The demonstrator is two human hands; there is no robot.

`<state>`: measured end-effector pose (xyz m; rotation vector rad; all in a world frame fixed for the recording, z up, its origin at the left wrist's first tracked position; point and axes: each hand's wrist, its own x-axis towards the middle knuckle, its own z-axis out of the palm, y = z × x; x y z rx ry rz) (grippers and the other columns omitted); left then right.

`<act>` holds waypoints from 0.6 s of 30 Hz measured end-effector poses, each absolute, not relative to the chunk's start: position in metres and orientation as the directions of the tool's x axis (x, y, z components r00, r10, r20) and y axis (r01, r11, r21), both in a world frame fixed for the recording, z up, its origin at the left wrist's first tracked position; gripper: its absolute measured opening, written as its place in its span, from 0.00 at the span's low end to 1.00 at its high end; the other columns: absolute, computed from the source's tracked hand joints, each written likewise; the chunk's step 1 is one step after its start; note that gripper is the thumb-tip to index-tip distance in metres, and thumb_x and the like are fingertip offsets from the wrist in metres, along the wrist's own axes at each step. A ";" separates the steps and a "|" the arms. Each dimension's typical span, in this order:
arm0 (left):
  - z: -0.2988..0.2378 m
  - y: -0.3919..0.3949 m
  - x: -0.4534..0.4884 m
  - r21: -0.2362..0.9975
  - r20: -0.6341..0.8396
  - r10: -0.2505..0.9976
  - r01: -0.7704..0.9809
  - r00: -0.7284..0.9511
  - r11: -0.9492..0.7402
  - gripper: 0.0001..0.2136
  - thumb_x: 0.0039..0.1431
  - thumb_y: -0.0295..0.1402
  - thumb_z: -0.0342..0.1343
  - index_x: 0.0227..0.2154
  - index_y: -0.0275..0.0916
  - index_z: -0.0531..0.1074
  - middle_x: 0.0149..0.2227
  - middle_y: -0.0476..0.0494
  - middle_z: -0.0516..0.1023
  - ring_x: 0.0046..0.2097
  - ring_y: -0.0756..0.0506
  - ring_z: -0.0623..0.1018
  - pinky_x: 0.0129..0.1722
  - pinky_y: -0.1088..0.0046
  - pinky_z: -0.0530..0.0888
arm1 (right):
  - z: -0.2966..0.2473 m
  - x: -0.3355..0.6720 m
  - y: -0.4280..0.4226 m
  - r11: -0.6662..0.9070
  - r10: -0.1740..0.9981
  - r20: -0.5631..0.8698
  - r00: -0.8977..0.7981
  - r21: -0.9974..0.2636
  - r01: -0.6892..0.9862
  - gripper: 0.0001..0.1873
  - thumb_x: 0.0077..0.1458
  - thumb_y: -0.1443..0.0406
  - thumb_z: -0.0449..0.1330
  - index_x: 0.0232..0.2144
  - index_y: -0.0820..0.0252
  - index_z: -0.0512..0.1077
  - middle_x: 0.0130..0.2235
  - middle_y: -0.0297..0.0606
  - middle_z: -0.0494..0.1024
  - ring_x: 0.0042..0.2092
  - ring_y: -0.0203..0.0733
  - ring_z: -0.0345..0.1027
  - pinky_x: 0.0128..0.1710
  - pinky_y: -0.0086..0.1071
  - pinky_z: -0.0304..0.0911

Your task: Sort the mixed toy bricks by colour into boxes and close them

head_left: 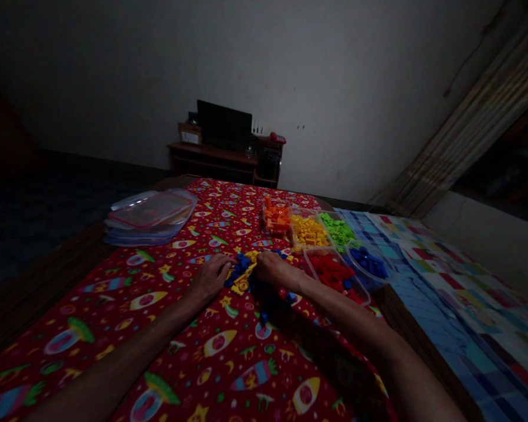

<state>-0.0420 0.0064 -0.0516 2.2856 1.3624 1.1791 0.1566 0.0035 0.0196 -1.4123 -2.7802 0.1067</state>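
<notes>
A small pile of blue and yellow plastic building blocks [243, 283] lies on the red patterned cloth [217, 346]. My left hand [212, 275] rests at the pile's left edge, its fingers extended and the thumb apart, touching or almost touching the blocks. Over the right side of the pile, my right hand [273, 269] has its fingers curled down, and whatever they hold is hidden. A few loose blue blocks [264, 317] lie on the cloth below my right wrist.
Right of the pile stand clear containers of orange blocks [277, 217], yellow blocks [308, 231], green blocks [337, 230], red blocks [332, 269] and blue blocks [368, 261]. Stacked clear lids [152, 215] lie at the left. A monitor [224, 126] stands on a far desk.
</notes>
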 end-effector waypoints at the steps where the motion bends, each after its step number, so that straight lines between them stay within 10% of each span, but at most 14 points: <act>1: -0.052 0.006 -0.042 0.552 0.521 0.818 0.634 0.245 -0.542 0.14 0.60 0.36 0.42 0.31 0.40 0.73 0.33 0.43 0.77 0.36 0.44 0.76 0.39 0.68 0.74 | 0.023 0.160 0.003 0.575 0.815 -0.012 -0.579 -0.108 0.811 0.10 0.55 0.72 0.53 0.35 0.70 0.73 0.33 0.44 0.75 0.33 0.37 0.65 0.33 0.28 0.58; 8: -0.053 0.007 -0.043 0.544 0.519 0.818 0.642 0.247 -0.540 0.14 0.59 0.36 0.42 0.30 0.40 0.73 0.34 0.42 0.77 0.37 0.44 0.76 0.40 0.67 0.74 | 0.069 0.227 -0.013 0.415 0.909 0.069 -0.411 -0.237 0.878 0.07 0.52 0.71 0.57 0.33 0.67 0.75 0.29 0.39 0.73 0.30 0.34 0.63 0.29 0.26 0.54; 18: -0.054 0.009 -0.042 0.534 0.525 0.816 0.653 0.242 -0.537 0.14 0.58 0.37 0.42 0.30 0.40 0.73 0.34 0.43 0.78 0.37 0.44 0.76 0.40 0.67 0.74 | 0.087 0.303 -0.046 0.221 0.972 -0.061 -0.226 -0.090 0.971 0.09 0.48 0.73 0.54 0.23 0.64 0.73 0.21 0.35 0.68 0.25 0.33 0.58 0.26 0.26 0.51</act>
